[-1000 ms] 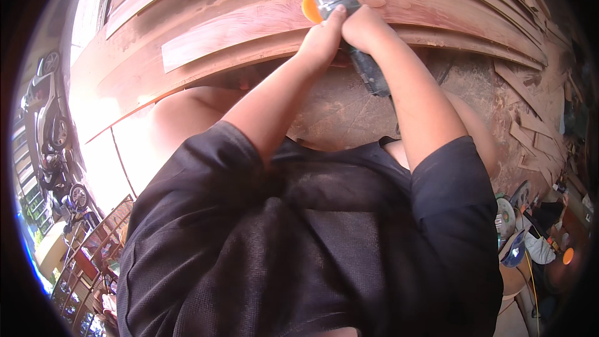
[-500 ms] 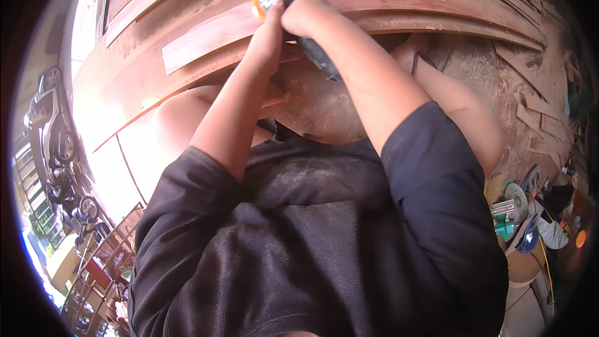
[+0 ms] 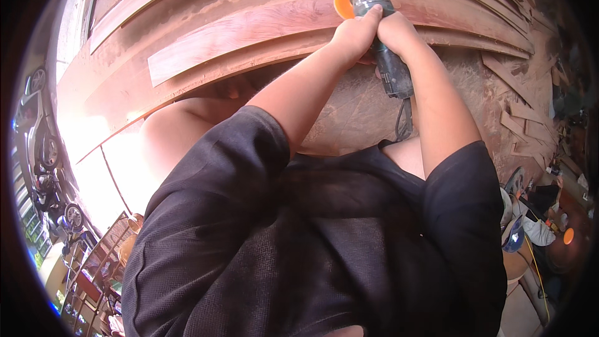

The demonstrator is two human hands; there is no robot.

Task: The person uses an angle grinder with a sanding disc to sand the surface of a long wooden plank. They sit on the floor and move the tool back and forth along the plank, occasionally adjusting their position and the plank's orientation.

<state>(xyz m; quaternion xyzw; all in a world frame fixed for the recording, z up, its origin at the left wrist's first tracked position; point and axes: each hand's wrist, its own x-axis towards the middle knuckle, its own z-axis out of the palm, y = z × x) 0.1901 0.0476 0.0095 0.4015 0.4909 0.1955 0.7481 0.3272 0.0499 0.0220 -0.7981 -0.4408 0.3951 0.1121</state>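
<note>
In the head view, the left hand (image 3: 357, 35) and right hand (image 3: 399, 30) both grasp the grinder (image 3: 393, 73) near its head — its orange disc (image 3: 343, 4) over the reddish board (image 3: 249, 31), its cord (image 3: 402, 118) hanging behind.

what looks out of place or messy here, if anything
The wood offcuts on the floor at the right look messy: they lie jumbled at differing angles, while the long boards run roughly side by side. The power tool shows no obvious damage.

left knee (image 3: 178, 130): glare, washed out
shirt (image 3: 324, 237): dim, weave readable
board (image 3: 231, 37): fisheye-bowed, sharp enough
corners: black vignette
</note>
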